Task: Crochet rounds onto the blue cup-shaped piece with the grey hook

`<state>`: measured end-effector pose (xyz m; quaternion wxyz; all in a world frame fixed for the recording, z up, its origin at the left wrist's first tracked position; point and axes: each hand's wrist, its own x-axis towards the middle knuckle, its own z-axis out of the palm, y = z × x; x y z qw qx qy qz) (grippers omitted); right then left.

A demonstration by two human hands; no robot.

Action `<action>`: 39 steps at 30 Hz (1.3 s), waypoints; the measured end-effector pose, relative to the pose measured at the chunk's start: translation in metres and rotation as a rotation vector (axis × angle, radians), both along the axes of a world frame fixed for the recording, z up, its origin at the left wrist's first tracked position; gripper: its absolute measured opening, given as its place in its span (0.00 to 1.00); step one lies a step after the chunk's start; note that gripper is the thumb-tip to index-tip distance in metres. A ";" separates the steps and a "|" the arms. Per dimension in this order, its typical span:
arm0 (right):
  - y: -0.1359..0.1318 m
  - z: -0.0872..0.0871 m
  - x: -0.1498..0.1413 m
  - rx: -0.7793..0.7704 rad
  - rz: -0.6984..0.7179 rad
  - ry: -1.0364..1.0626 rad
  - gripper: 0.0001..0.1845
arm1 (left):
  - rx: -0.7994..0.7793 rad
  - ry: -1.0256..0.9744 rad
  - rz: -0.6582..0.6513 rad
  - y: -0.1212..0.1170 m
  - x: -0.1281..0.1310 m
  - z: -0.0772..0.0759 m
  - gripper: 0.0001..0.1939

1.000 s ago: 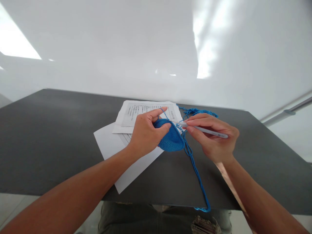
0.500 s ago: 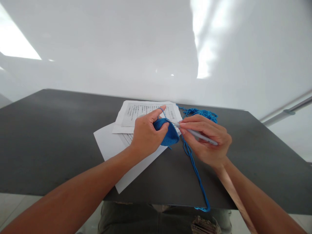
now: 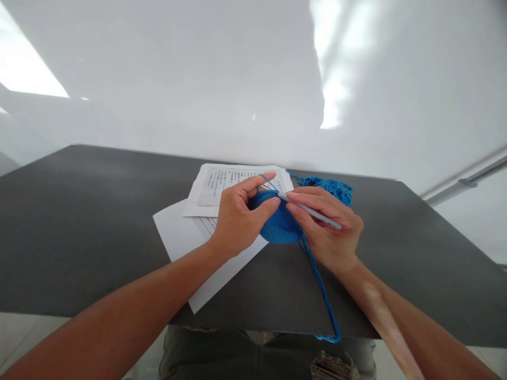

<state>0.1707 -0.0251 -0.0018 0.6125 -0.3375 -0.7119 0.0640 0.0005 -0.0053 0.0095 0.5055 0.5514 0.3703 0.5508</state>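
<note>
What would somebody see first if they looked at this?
Probably the bright blue stitched piece, held in the left hand above the dark table. Next might be the pale-handled tool in the right hand, at the piece's upper edge, then the blue yarn heap beyond that hand.

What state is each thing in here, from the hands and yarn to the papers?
Left hand: pinching, yarn over its index finger
Right hand: closed, pen-style
Blue crocheted piece: held up, curved
Pale-handled tool: gripped, slanted, front end at the piece's upper edge
Yarn heap: loose, tangled
Long yarn strands: trailing toward the near edge
Top paper: printed, overlapping
Lower paper: partly covered
Trousers: torn
</note>
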 end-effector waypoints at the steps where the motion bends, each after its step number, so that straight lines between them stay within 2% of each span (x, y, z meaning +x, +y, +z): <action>1: 0.000 0.000 0.001 -0.003 0.009 0.014 0.15 | -0.032 -0.052 -0.019 0.000 0.000 0.000 0.28; 10: 0.001 0.001 0.004 0.025 -0.007 -0.023 0.13 | -0.214 -0.304 -0.035 0.004 0.004 0.001 0.30; 16: -0.002 0.002 0.001 0.181 -0.077 -0.149 0.17 | -0.257 -0.362 -0.015 0.006 0.004 0.002 0.32; 21: -0.008 -0.001 -0.003 0.283 -0.128 -0.320 0.24 | -0.341 -0.395 -0.071 0.007 0.001 0.008 0.31; 28: -0.001 0.001 0.004 0.380 -0.077 -0.362 0.30 | -0.337 -0.444 -0.156 0.008 -0.005 0.014 0.26; 34: 0.006 0.008 0.016 0.361 -0.008 -0.377 0.30 | -0.288 -0.375 -0.119 0.010 -0.008 0.013 0.29; 39: 0.004 0.010 0.021 0.350 -0.021 -0.457 0.29 | -0.263 -0.309 -0.103 0.013 -0.008 0.013 0.30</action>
